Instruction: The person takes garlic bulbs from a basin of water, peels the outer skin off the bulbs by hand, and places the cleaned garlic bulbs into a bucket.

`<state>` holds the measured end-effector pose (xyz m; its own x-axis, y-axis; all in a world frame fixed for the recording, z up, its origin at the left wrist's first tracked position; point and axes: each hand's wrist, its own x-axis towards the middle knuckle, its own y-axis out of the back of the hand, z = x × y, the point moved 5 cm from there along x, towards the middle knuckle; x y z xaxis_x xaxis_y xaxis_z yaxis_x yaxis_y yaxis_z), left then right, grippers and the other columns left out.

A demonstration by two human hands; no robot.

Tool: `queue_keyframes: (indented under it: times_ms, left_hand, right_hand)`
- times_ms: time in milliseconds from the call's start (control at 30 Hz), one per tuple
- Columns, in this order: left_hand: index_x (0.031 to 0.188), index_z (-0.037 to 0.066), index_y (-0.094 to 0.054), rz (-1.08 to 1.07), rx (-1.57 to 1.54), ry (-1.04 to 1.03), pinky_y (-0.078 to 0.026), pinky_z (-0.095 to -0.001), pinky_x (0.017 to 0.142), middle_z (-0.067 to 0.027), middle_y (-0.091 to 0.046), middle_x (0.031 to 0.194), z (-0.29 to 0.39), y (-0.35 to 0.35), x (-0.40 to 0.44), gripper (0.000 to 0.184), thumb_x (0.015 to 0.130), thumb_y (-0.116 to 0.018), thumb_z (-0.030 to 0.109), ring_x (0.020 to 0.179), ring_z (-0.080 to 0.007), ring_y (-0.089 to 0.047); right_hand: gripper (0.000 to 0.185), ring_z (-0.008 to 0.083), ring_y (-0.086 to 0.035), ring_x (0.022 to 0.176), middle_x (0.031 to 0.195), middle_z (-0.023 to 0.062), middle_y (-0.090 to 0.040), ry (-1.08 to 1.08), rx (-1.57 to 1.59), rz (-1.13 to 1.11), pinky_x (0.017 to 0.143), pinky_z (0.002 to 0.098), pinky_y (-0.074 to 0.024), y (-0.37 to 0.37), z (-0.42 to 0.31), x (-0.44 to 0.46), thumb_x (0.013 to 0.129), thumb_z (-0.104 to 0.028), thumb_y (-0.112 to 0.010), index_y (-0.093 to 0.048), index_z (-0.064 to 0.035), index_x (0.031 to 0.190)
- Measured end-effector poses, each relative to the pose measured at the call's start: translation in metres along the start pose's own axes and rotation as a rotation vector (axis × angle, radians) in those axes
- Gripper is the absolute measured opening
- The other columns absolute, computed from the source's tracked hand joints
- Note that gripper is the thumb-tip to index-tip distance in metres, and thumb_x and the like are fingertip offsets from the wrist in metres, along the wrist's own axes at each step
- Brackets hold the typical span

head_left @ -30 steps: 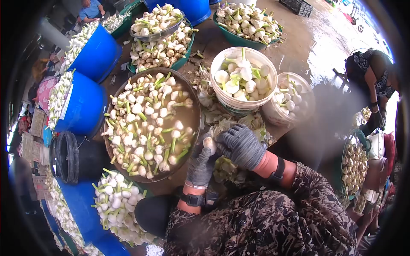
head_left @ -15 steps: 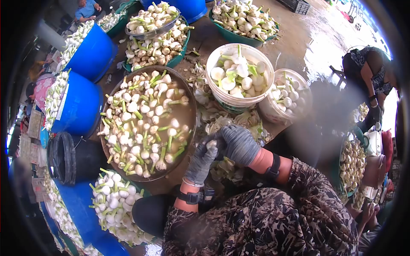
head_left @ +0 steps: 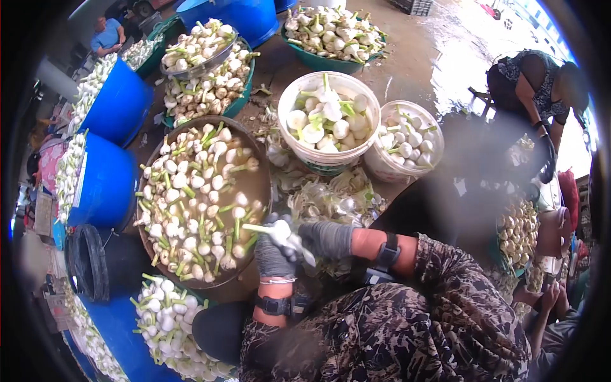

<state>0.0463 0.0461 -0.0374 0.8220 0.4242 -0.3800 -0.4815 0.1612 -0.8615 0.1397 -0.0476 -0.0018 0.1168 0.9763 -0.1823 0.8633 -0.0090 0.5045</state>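
My left hand [head_left: 273, 260], in a grey glove, is closed around a white garlic bulb [head_left: 280, 233] whose pale green stem points left. A loose strip of garlic skin [head_left: 308, 256] hangs from the bulb's lower right. Against the bulb's right side is my right hand [head_left: 328, 239], also gloved, with its fingers curled; whatever is in them is hidden. A wide round tub [head_left: 268, 191] of murky water with floating garlic bulbs [head_left: 191, 184] stands left of my hands. Beneath and beyond them lies a heap of garlic peelings [head_left: 334, 197].
Ahead stand a large white bucket [head_left: 328, 159] and a smaller white bucket [head_left: 398, 170], both holding peeled garlic. Blue tubs [head_left: 105, 184] line the left, near a black bucket [head_left: 89, 264]. A person [head_left: 534, 89] bends over at the right; another person [head_left: 108, 35] sits at upper left.
My hands have come slightly apart and moved left and down. The garlic bulb, mostly covered before, now shows with its stem and a loose strip of skin. The view has shifted a little.
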Motion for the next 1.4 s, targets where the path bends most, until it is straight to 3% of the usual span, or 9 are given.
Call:
queue_keyframes:
  times_ms: [167, 333, 400, 500, 600, 700, 967, 1200, 1400]
  left_hand:
    - [0.099, 0.009, -0.057, 0.088, 0.193, -0.142, -0.035, -0.0256, 0.027, 0.0001, -0.047, 0.061, 0.029, -0.009, 0.014, 0.021, 0.1, -0.043, 0.025, 0.033, -0.0095, -0.039]
    - [0.129, -0.001, -0.048, 0.009, 1.554, -0.516, -0.043, -0.0398, 0.099, -0.0161, -0.058, 0.119, -0.007, -0.077, -0.018, 0.046, 0.092, -0.062, 0.024, 0.112, -0.0258, -0.055]
    - [0.135, -0.001, -0.044, -0.163, 1.706, -0.741, -0.041, -0.0371, 0.101, -0.017, -0.052, 0.13, -0.01, -0.078, -0.022, 0.054, 0.092, -0.063, 0.026, 0.119, -0.0268, -0.052]
    - [0.136, 0.0, -0.043, -0.019, 1.469, -0.606, -0.044, -0.0344, 0.097, -0.0155, -0.053, 0.129, 0.001, -0.077, -0.027, 0.054, 0.091, -0.064, 0.021, 0.117, -0.0241, -0.053]
    - [0.133, 0.002, -0.047, 0.098, 1.45, -0.584, -0.044, -0.0249, 0.064, 0.002, -0.045, 0.074, 0.007, -0.06, -0.026, 0.049, 0.09, -0.066, 0.017, 0.064, -0.0073, -0.044]
    - [0.129, 0.002, -0.05, 0.088, 1.287, -0.596, -0.046, -0.0254, 0.069, -0.0026, -0.056, 0.087, 0.002, -0.04, -0.025, 0.041, 0.093, -0.062, 0.015, 0.069, -0.0089, -0.048]
    - [0.118, 0.003, -0.057, 0.301, 0.839, -0.547, -0.048, -0.0231, 0.069, -0.0026, -0.061, 0.098, 0.033, -0.008, -0.027, 0.022, 0.101, -0.049, 0.014, 0.072, -0.0062, -0.053]
    - [0.12, 0.002, -0.054, 0.347, 0.721, -0.524, -0.049, -0.024, 0.073, -0.0045, -0.061, 0.105, 0.053, 0.012, -0.033, 0.023, 0.101, -0.048, 0.014, 0.08, -0.0081, -0.057]
    - [0.138, 0.004, -0.04, 0.522, 0.481, -0.49, -0.049, -0.0257, 0.077, -0.0041, -0.054, 0.115, 0.056, 0.025, -0.025, 0.044, 0.097, -0.055, 0.009, 0.086, -0.0084, -0.054]
  right_hand:
    - [0.041, 0.0373, -0.063, 0.098, 0.109, 0.0232, -0.065, -0.437, -0.196, -0.083, 0.084, 0.0407, -0.0503, 0.019, 0.007, -0.021, 0.088, -0.033, -0.06, -0.059, -0.0008, 0.113]
    - [0.051, 0.0249, -0.065, 0.087, 0.104, 0.0139, -0.066, -0.528, 1.317, 0.146, 0.078, 0.0368, -0.0526, 0.023, 0.005, -0.016, 0.099, -0.05, -0.043, -0.059, -0.0058, 0.119]
    - [0.037, 0.0187, -0.063, 0.083, 0.098, 0.0098, -0.065, -0.398, 0.751, 0.295, 0.07, 0.0346, -0.0535, 0.046, 0.03, -0.016, 0.099, -0.038, -0.047, -0.062, -0.0061, 0.111]
    - [0.018, 0.0144, -0.061, 0.073, 0.084, 0.0054, -0.064, -0.413, 0.719, 0.643, 0.065, 0.0321, -0.0523, 0.103, 0.032, -0.039, 0.096, -0.019, -0.055, -0.063, -0.0049, 0.104]
    - [0.015, 0.0331, -0.064, 0.078, 0.088, 0.0143, -0.066, -0.567, -0.633, 0.888, 0.07, 0.0394, -0.0519, 0.19, 0.017, -0.079, 0.09, -0.021, -0.061, -0.065, -0.0083, 0.098]
    - [0.015, 0.0366, -0.064, 0.083, 0.095, 0.0139, -0.067, -0.23, -0.821, 1.03, 0.074, 0.0431, -0.0515, 0.202, 0.007, -0.08, 0.087, -0.022, -0.064, -0.066, -0.01, 0.096]
    - [0.032, 0.0343, -0.063, 0.1, 0.104, 0.0155, -0.067, -0.065, -0.657, -0.043, 0.089, 0.0455, -0.049, 0.013, -0.001, 0.161, 0.086, -0.031, -0.059, -0.066, -0.0085, 0.107]
    - [0.037, 0.0368, -0.066, 0.09, 0.098, 0.0162, -0.07, -0.045, -0.829, -0.295, 0.082, 0.0476, -0.0512, -0.07, 0.055, 0.233, 0.085, -0.032, -0.06, -0.065, -0.0053, 0.11]
    - [0.022, 0.0348, -0.067, 0.085, 0.093, 0.0195, -0.068, 0.038, -0.268, 0.14, 0.076, 0.0431, -0.0527, -0.012, 0.043, 0.184, 0.091, -0.028, -0.058, -0.068, -0.0121, 0.102]
